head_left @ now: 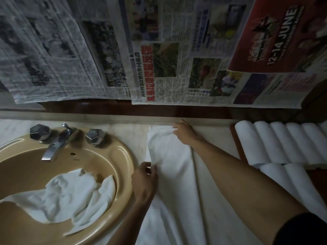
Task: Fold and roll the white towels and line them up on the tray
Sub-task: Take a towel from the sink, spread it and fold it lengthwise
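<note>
A white towel [169,167] was laid flat on the marble counter [123,128], between the beige sink [113,156] and the tray [238,145]. Its near left edge was pinched by the curled fingers of the left hand [145,181]. More crumpled white towels [70,191] were seen lying in the sink basin. Farther back, the towel's far corner was gripped by the right hand [184,133]. Rolled towels [276,142] were lined up side by side on the tray, with newspaper sheets [159,50] hung behind
</note>
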`<action>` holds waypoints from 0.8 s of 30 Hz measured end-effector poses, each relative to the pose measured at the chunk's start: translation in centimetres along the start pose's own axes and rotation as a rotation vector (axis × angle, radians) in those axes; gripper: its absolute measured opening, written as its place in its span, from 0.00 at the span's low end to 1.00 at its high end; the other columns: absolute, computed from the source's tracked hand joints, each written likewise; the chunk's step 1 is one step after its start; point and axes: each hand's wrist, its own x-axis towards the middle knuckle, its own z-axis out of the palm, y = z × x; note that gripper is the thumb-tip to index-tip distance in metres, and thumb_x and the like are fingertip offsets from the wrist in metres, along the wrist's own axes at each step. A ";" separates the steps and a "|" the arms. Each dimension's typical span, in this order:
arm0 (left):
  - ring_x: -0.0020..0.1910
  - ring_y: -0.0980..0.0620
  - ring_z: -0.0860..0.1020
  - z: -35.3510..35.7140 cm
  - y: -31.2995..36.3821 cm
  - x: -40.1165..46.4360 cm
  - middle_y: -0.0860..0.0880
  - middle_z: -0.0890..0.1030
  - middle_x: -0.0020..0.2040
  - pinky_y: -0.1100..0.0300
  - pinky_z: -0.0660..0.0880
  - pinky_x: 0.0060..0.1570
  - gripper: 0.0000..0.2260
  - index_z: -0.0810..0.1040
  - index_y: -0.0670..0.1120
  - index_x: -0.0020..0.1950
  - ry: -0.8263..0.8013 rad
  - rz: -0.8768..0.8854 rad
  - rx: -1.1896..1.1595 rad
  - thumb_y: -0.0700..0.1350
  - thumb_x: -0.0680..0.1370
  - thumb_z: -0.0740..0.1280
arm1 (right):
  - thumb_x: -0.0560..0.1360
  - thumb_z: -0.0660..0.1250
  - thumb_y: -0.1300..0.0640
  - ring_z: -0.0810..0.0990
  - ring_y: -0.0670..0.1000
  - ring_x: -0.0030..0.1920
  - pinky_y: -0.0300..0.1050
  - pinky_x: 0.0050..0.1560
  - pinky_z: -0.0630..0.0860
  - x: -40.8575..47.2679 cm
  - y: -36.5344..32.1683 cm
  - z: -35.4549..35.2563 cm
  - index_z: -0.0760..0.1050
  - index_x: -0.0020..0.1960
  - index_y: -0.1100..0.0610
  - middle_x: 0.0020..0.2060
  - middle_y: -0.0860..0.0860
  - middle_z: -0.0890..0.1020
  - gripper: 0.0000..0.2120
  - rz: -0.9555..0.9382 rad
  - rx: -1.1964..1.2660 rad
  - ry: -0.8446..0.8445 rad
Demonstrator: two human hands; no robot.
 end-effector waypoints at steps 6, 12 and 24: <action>0.34 0.49 0.79 0.2 2.0 0.2 0.53 0.80 0.35 0.56 0.68 0.35 0.06 0.77 0.49 0.48 0.201 0.178 0.024 0.48 0.81 0.64 | 0.82 0.61 0.55 0.75 0.61 0.60 0.47 0.54 0.71 1.1 0.6 -0.5 0.73 0.63 0.57 0.62 0.60 0.76 0.12 0.091 0.048 0.022; 0.50 0.40 0.79 1.3 -0.5 2.2 0.44 0.83 0.46 0.56 0.65 0.44 0.10 0.80 0.44 0.51 0.109 -0.122 0.076 0.47 0.82 0.62 | 0.82 0.60 0.54 0.75 0.62 0.63 0.49 0.61 0.72 1.3 0.2 -0.5 0.72 0.65 0.56 0.65 0.60 0.75 0.14 0.106 0.036 0.017; 0.38 0.39 0.79 1.6 -0.6 4.3 0.41 0.80 0.33 0.55 0.69 0.39 0.18 0.77 0.38 0.33 -0.016 -0.220 0.165 0.48 0.78 0.63 | 0.77 0.63 0.62 0.72 0.60 0.65 0.56 0.57 0.75 -4.4 -1.9 2.9 0.67 0.72 0.55 0.73 0.55 0.66 0.24 0.155 -0.024 0.366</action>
